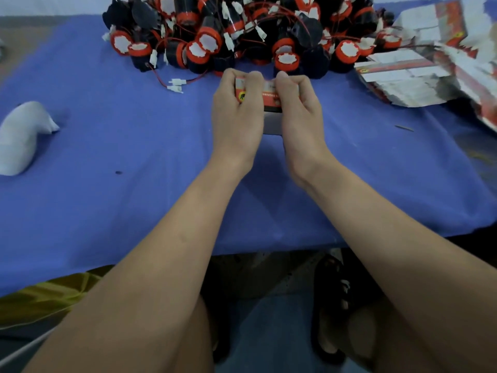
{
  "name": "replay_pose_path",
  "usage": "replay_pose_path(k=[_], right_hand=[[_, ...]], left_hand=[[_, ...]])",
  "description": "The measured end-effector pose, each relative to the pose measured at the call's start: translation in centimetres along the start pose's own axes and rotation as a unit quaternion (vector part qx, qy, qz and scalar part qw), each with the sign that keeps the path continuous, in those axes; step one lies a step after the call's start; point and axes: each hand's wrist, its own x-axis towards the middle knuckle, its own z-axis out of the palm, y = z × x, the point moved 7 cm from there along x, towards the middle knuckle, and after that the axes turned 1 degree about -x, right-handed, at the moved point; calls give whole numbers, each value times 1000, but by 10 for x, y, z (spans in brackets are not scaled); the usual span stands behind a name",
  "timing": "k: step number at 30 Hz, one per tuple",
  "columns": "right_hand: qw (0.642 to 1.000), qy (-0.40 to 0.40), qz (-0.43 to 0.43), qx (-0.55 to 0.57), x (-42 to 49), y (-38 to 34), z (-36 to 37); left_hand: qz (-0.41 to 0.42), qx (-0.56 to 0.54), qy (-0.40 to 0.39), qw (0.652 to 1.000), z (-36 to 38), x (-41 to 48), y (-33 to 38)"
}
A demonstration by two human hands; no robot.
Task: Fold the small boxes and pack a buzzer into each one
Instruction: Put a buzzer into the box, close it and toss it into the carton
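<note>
I pinch the small red printed cardboard box [265,96] between my left hand [236,114] and right hand [298,114], above the blue cloth, before the buzzers; it looks light and crushable, so its edges seem the safest hold.

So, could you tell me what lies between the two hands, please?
The small red box, gripped by the left hand and right hand; head view.

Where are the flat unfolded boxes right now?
Head view, far right: the flat red-and-white cardboard boxes lie on the blue cloth, beside the black-and-red buzzer heap.
</note>
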Motion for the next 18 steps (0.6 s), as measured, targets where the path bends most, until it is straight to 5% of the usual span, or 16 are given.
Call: replay_pose_path(k=[10,18], right_hand=[[999,34,32,-1,-7,1,-1],[998,46,42,30,-11,1,12]], left_hand=[[-48,-10,-25,998,0,-1,-6],[-90,-76,42,992,-19,-6,-8]])
